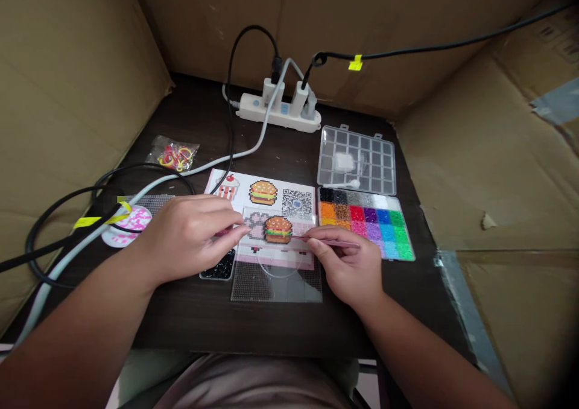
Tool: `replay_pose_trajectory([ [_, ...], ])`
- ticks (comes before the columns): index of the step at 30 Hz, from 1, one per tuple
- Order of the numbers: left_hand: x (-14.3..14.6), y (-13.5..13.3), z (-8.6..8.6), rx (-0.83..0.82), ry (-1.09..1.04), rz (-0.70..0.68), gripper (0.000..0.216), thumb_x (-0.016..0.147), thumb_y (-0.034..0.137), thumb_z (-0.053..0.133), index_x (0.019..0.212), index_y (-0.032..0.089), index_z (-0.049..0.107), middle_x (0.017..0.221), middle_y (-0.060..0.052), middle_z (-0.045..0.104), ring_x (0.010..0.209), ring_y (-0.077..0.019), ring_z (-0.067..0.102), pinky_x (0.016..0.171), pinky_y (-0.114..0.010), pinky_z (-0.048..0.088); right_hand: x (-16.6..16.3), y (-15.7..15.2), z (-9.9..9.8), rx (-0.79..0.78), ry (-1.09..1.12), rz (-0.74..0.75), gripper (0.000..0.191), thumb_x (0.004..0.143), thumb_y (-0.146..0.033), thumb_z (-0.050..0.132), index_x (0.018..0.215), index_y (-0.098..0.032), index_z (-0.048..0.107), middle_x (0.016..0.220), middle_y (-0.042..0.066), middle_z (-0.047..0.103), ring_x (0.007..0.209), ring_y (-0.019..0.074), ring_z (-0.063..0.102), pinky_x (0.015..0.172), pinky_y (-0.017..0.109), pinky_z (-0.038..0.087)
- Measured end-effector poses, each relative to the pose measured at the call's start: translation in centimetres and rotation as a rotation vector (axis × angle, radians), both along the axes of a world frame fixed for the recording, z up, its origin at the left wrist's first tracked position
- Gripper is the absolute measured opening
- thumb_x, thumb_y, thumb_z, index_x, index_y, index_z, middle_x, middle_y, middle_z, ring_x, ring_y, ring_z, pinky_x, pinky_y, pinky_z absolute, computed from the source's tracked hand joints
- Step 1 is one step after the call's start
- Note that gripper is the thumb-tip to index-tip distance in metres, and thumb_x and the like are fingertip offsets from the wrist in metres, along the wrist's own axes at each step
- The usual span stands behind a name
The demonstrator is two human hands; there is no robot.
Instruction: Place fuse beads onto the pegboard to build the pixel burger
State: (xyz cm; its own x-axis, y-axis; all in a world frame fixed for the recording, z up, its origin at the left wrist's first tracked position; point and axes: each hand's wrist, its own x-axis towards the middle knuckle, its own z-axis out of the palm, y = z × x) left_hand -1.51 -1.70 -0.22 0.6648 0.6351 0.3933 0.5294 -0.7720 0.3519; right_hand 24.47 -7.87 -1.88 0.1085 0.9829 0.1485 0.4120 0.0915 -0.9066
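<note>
My right hand (350, 267) grips slim pink tweezers (332, 242), whose tips reach the right edge of a burger made of fuse beads (277, 230). The bead burger lies on a clear pegboard (253, 285), which overlaps a printed pattern sheet (235, 201) showing a cupcake, a burger and a QR code. My left hand (194, 234) hovers to the left of the bead burger. Its thumb and fingers are closed together, and anything between them is hidden. Beneath that hand sits a small tray of black beads (219, 268), partly covered.
An open bead case (366, 216) with many colours stands at the right, its divided lid (357, 158) tipped back. Behind are a white power strip (278, 113) and looping cables (246, 151). A bag of keyrings (173, 154) and a pink-and-white round dish (131, 223) lie left. Cardboard walls surround the table.
</note>
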Motion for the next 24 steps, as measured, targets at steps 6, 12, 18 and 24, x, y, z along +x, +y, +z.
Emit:
replay_pose_trajectory([
  [6,-0.03,0.06,-0.08,0.0,-0.008,-0.005,0.017,0.09,0.025,0.057,0.081,0.017,0.069,0.076,-0.004,0.068,0.071,-0.0164,0.063,0.067,-0.029,0.049,-0.03,0.03,-0.03,0.01,0.0,0.004,0.006,0.079,-0.021,0.067,0.075,-0.021,0.072,0.076,0.003,0.076,0.072,0.0189,0.072,0.065,0.03,0.06],
  [12,0.02,0.07,-0.05,0.001,-0.001,-0.004,0.018,0.09,0.025,0.057,0.081,0.016,0.069,0.076,-0.004,0.068,0.071,-0.0165,0.063,0.067,-0.028,0.049,-0.07,0.02,0.06,0.02,-0.008,0.016,0.007,0.079,-0.02,0.067,0.075,-0.022,0.072,0.076,0.003,0.075,0.072,0.0187,0.072,0.065,0.03,0.06],
  [18,-0.02,0.02,-0.01,0.001,-0.003,-0.002,0.019,0.091,0.025,0.057,0.08,0.016,0.069,0.075,-0.004,0.068,0.071,-0.0162,0.063,0.068,-0.028,0.049,-0.04,0.05,0.12,0.042,-0.017,0.015,0.008,0.079,-0.019,0.066,0.075,-0.021,0.072,0.076,0.003,0.076,0.072,0.0184,0.072,0.065,0.03,0.06],
  [24,0.0,0.04,-0.1,-0.002,-0.009,-0.002,0.018,0.09,0.025,0.057,0.08,0.016,0.07,0.075,-0.004,0.068,0.071,-0.0161,0.063,0.067,-0.028,0.049,0.05,0.07,-0.11,0.069,-0.011,0.03,0.007,0.079,-0.016,0.067,0.076,-0.02,0.073,0.076,0.002,0.076,0.071,0.0167,0.072,0.065,0.027,0.06],
])
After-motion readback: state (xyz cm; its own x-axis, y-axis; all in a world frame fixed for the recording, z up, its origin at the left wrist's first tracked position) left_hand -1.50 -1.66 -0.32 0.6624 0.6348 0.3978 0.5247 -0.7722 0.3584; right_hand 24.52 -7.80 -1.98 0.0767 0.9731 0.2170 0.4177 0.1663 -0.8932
